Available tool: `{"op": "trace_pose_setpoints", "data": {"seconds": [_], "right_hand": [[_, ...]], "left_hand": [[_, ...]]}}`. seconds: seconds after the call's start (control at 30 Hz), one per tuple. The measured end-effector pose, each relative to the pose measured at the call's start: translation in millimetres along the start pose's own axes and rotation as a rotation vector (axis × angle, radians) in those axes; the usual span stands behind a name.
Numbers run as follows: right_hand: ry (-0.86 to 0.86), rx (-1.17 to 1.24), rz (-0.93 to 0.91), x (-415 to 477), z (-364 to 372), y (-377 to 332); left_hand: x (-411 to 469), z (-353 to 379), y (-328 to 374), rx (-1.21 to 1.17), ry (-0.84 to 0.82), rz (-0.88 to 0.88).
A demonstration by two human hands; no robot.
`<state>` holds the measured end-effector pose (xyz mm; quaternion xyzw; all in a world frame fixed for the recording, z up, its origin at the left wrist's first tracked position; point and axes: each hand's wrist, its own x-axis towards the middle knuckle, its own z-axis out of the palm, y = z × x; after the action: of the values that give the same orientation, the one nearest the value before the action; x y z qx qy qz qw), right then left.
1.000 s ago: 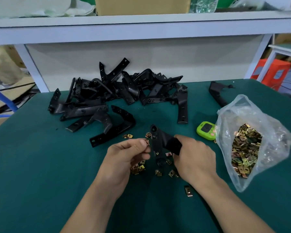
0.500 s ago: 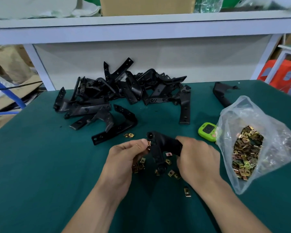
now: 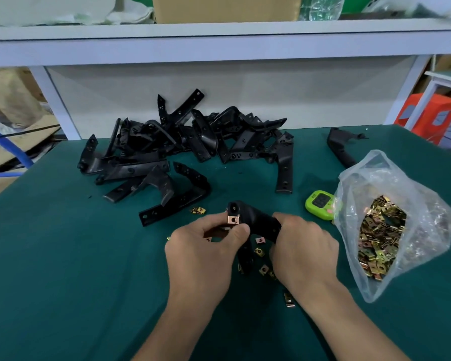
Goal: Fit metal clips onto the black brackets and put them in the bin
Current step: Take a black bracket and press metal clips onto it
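Between the two hands, just above the table (image 3: 63,256), a black bracket (image 3: 258,221) is held. The right hand (image 3: 302,246) is curled round its bend. The left hand (image 3: 206,246) pinches a copper-coloured clip (image 3: 233,219) at the bracket's upper end, with the thumb just below the clip and the fingers at its left side. Blur leaves it unclear whether the clip is fully seated. Under the hands, loose clips (image 3: 259,252) lie scattered on the table. Right of the right hand stands an open bag (image 3: 401,183) holding many more clips, with a green timer (image 3: 319,201) touching its left side. Beyond the hands lies a pile (image 3: 182,147) of brackets, well apart from the grip.
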<state>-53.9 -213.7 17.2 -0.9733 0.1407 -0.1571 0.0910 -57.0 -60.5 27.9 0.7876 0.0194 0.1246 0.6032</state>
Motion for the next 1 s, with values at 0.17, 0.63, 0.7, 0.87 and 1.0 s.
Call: {"op": "trace_pose_setpoints", "data": {"seconds": [0.17,0.63,0.7,0.87,1.0], "right_hand": [[-0.01,0.009,-0.006,0.4,-1.8,-1.2],[0.014,0.005,-0.085,-2.7,-6.9,-4.4],[0.04,0.009,-0.098,-3.9,-7.3,-5.5],[0.013,0.07,-0.05,-2.5,-2.1,-1.1],[0.05,0.199,0.055,5.3,-2.1,8.8]], "left_hand": [[-7.5,12.1,-6.3,0.109,-0.027,0.037],[-5.0,8.2,-8.1,0.452,0.104,0.381],[-4.4,6.5,-8.1,0.461,0.11,0.399],[0.6,1.0,-13.6,0.367,-0.027,0.339],[17.5,-11.4,-16.8,0.229,-0.061,0.179]]}}
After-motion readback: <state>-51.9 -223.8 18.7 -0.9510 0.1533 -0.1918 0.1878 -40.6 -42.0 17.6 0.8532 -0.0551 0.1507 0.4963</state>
